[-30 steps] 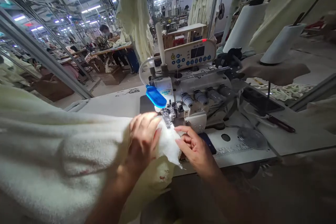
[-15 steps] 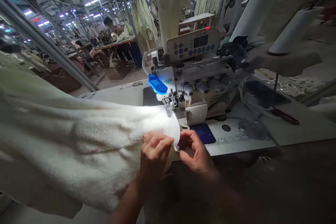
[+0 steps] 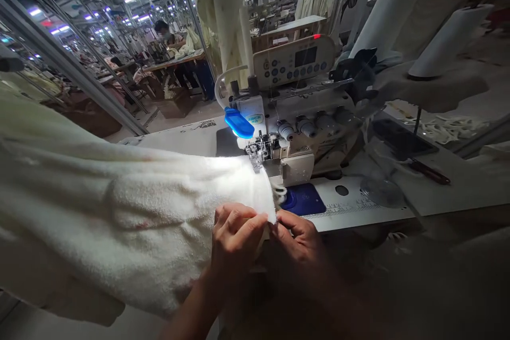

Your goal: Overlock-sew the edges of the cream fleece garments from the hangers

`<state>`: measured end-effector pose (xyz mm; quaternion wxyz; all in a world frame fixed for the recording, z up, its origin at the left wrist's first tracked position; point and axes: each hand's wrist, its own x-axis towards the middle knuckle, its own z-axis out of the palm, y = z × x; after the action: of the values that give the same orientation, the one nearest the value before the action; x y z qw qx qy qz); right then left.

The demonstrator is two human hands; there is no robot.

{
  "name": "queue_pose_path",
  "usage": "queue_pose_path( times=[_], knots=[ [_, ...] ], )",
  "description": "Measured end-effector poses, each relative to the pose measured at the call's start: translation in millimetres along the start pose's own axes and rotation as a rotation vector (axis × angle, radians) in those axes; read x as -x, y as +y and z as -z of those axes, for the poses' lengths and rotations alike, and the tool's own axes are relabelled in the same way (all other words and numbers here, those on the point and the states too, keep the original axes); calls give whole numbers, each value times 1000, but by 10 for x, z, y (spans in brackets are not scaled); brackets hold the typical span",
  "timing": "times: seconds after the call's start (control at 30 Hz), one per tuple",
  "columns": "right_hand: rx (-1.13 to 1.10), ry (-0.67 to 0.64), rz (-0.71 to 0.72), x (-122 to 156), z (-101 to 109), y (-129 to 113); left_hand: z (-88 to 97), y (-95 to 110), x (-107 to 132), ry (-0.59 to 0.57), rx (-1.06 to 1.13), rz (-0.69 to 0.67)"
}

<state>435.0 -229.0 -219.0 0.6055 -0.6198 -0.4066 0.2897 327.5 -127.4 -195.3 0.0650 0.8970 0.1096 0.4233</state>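
Note:
A large piece of fluffy cream fabric drapes from the left over the table, and its right edge runs under the presser foot of an overlock sewing machine. My left hand is closed on the fabric close to that edge, thumb and fingers pinching it. Just right of it, my right hand pinches the fabric's near corner between thumb and fingers. Both hands lie in front of the needle area, on the near side. The machine's lamp lights the fabric by the foot.
A blue guard hangs by the needles. White thread cones stand at right, near a dark-handled tool. A dark blue pad lies on the machine table. Another person sits in the background among hanging garments.
My right hand has closed from a loose curl onto the fabric corner. The fabric edge by my fingers now looks straighter and flatter. My left hand stays nearly in place.

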Motion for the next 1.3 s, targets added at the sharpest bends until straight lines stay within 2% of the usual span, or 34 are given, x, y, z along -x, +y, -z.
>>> queue_pose_path(
  times=[0.1,0.27,0.37,0.47,0.57,0.63,0.67,0.73,0.8,0.83,0.93,1.03,1.1,1.3],
  knots=[
    [-45,-10,-47,22,7,11,0,31,10,-23,-6,-36],
    [-88,-20,-101,111,63,-26,29,137,53,-7,-183,-110],
    [-38,-14,-75,120,126,-67,42,194,70,-48,-251,-123],
    [-16,-84,30,48,177,-70,50,213,65,-100,-275,-136],
    [55,-191,139,-22,211,-8,69,205,45,-81,-252,-136],
    [159,-182,205,-35,230,57,86,198,27,-80,-251,-117],
    [234,-129,237,-33,240,89,92,194,18,-92,-251,-99],
    [421,84,314,-32,256,138,90,184,2,-106,-244,-58],
    [572,289,427,-53,266,158,62,171,-6,-67,-228,-35],
    [605,328,491,-73,269,158,41,166,-5,-34,-217,-31],
    [574,227,673,-145,277,139,-31,177,16,48,-152,-28],
    [541,163,719,-188,296,139,-83,208,43,100,-88,43],
    [542,142,734,-199,313,163,-110,199,47,113,-74,40],
    [597,140,737,-213,346,199,-170,-31,10,-173,-213,-179]
  ],
)
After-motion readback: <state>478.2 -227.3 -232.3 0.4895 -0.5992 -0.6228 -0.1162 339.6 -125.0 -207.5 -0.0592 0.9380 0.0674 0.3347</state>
